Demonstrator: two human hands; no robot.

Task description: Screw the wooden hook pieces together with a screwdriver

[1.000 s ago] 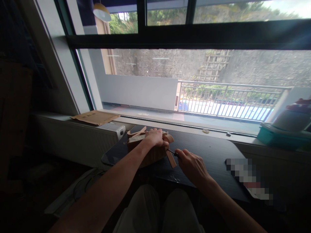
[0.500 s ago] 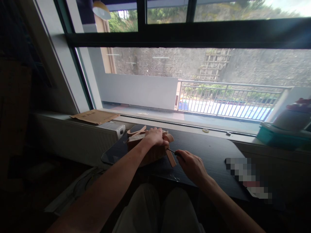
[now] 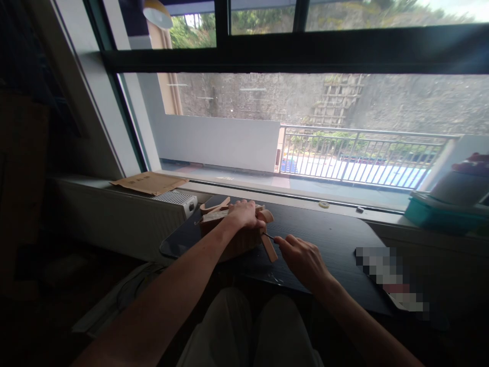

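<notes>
My left hand (image 3: 244, 214) is closed over the top of a brown block-like piece (image 3: 239, 244), its fingers bent around the base of a tan strap (image 3: 269, 246). The strap looks like leather and hangs down the right side, with a curled end above. My right hand (image 3: 301, 255) is closed round the handle of a thin, dark-shafted tool like an awl (image 3: 269, 236). The shaft points left, and its tip meets the strap near my left fingers. Another tan strap (image 3: 214, 205) curls at the far left of the block. My left hand hides part of the top.
The dark table (image 3: 317, 229) stands against the windowsill. At its right edge lies a blurred-out flat object (image 3: 389, 280). A tape roll (image 3: 324, 205), a small dark piece (image 3: 359, 209) and a teal box (image 3: 431, 214) are along the sill. A brown envelope (image 3: 151, 182) lies over the radiator (image 3: 126, 219).
My right hand and the tool have shifted very slightly left and up. My left hand keeps its place on the block.
</notes>
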